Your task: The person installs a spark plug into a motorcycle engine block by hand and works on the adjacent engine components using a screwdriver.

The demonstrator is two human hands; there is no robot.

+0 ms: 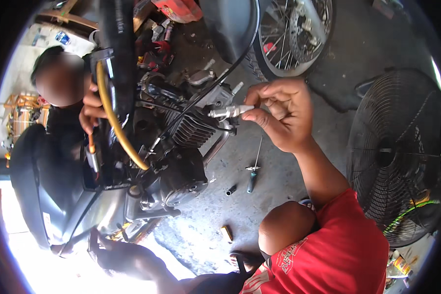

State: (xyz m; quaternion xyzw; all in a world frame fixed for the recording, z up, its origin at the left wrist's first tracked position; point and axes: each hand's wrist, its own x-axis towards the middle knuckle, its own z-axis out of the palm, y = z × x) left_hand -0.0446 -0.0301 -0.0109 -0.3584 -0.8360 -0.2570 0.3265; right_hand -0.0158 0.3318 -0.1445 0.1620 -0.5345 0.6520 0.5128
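Observation:
My right hand (277, 110) pinches a metal spark plug (225, 112) between thumb and fingers, beside the motorcycle's finned engine cylinder (191, 128). A black cable crosses the engine (218, 78). My left hand (108, 250) is low at the left, at the lower edge of the dark motorcycle bodywork (44, 181); shadow and glare obscure its fingers. A yellow hose (111, 117) runs down the frame.
A co-worker (59, 98) stands opposite, one hand (90, 111) at the frame. A large black fan (397, 147) stands right, a spoked wheel (289, 34) behind. A screwdriver (252, 180) and short tube (231, 190) lie on the concrete floor (240, 215).

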